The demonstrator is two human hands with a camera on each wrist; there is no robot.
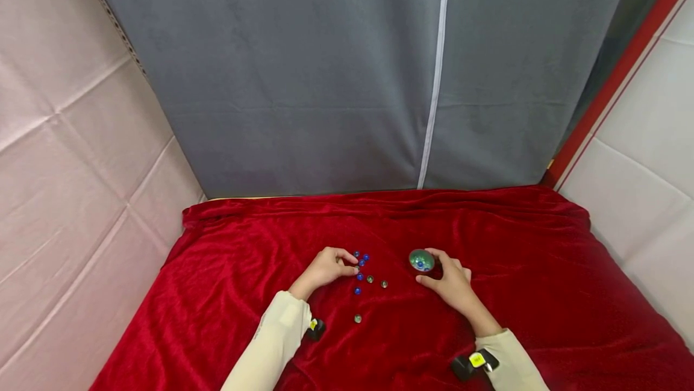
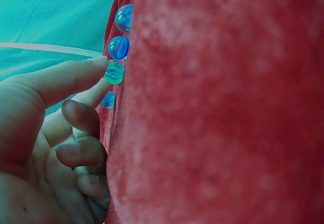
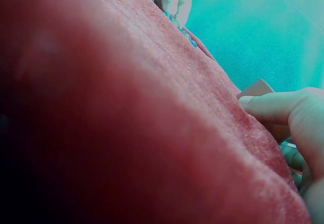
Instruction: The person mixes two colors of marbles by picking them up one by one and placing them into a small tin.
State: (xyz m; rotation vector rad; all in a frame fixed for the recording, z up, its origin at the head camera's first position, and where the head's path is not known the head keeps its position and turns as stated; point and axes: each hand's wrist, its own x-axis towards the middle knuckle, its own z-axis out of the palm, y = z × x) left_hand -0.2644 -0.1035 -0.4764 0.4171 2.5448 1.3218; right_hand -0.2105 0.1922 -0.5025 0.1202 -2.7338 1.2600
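A red velvet cloth [image 1: 488, 294] covers the worktop, backed by a grey curtain [image 1: 303, 78] with a pale seam and flanked by white padded panels. Two hands in cream sleeves rest on the cloth near its middle, with a loose scatter of glass marbles [image 1: 362, 264] lying between them.

The right hand [image 1: 452, 282] cups a small green bowl [image 1: 421, 260], thumb and fingers curled round its near and right sides; the bowl stands upright on the cloth with at least one blue marble showing inside. The bowl lies to the right of the marble cluster, apart from it, so the marbles sit between the left hand and the bowl.

The left hand [image 1: 325, 267] lies just left of the cluster, its fingers curled in and its thumb and forefinger tips closing on a greenish marble [image 2: 114, 72] at the cluster's left edge. The left wrist view shows that marble touched by the fingertips [image 2: 96, 62], with two blue marbles [image 2: 119, 47] beyond it in a row and another blue one just below. Whether the marble has left the cloth cannot be told.

Three more marbles lie nearer the person, one greenish marble well apart from the rest [image 1: 358, 319].
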